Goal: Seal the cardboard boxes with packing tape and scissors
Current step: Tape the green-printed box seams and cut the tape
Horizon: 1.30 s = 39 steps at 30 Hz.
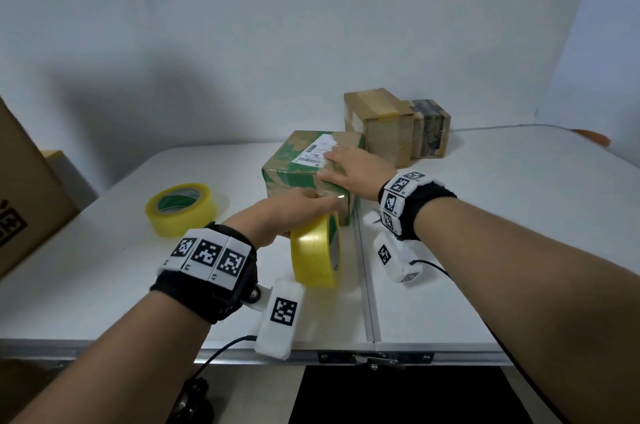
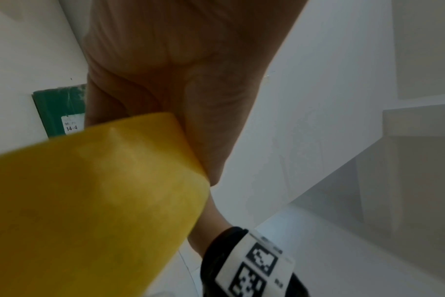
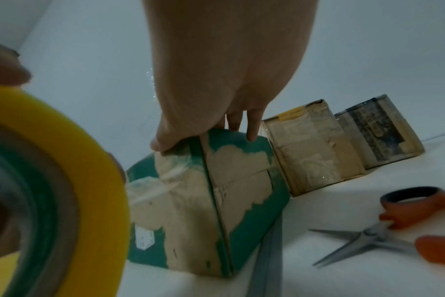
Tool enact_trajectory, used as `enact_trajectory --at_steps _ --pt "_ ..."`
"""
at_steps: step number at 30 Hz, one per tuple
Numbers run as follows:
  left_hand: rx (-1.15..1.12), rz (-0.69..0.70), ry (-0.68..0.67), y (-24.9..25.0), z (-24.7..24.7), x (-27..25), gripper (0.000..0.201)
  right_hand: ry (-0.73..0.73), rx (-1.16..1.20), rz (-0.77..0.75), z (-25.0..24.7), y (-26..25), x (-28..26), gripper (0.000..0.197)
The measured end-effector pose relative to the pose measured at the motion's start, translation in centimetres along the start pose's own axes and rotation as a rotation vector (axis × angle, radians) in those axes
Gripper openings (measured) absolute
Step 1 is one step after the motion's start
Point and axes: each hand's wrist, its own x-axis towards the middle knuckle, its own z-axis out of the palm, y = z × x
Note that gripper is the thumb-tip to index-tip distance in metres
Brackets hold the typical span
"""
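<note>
- Two hands work on one green-and-brown box [image 1: 306, 165] near the middle of the white table [image 1: 485, 233].
- The right hand [image 1: 353, 170] lies flat on the box top, fingers straight and slightly spread, pressing beside the white label [image 1: 317, 151]; from the right wrist view the fingertips [image 3: 252, 136] reach to the far top edge.
- The left hand [image 1: 287, 212] grips a yellow tape roll [image 1: 317, 250] held on edge just in front of the box, fingers curled round its rim. A clear strip seems to run from the roll up onto the near face, though it is hard to make out.
- A second tape roll [image 1: 181, 209] lies flat to the left, well apart from the box.
- Orange-handled scissors [image 3: 384, 227] lie open on the table to the right of the box, untouched.
- Two more boxes [image 1: 394, 125] stand touching behind it, by the wall; both look taped already.
- Handling, as a judgement: the box is likely light and could slide or tip when the tape is pulled, so the flat palm on top is the right hold. Its worn, torn skin may grip tape poorly.
- The roll is stiff and best held through the core or by the rim; the free tape is thin, sticky and quick to fold onto itself, so keep it taut.
- The scissors should be taken by the handles.
</note>
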Motion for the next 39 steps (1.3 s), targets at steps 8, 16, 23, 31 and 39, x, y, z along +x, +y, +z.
enact_trajectory --at_steps 8,16,23,31,39 --pt "-0.157 0.006 -0.074 -1.1 -1.5 1.0 0.040 0.007 -0.020 0.033 0.5 0.4 0.4 0.065" --pt "-0.005 -0.023 -0.061 -1.5 -3.1 0.1 0.030 -0.002 -0.046 0.093 0.8 0.3 0.9 0.065" --pt "0.828 -0.007 0.270 -2.1 -4.8 1.4 0.036 -0.093 -0.067 0.063 0.9 0.6 0.5 0.101" --pt "0.994 -0.120 0.276 -5.0 -5.1 4.9 0.046 -0.096 0.046 0.049 1.5 1.4 1.4 0.089" --pt "1.011 -0.173 0.267 -5.1 -5.1 6.1 0.049 -0.128 -0.010 0.026 1.2 1.3 0.9 0.106"
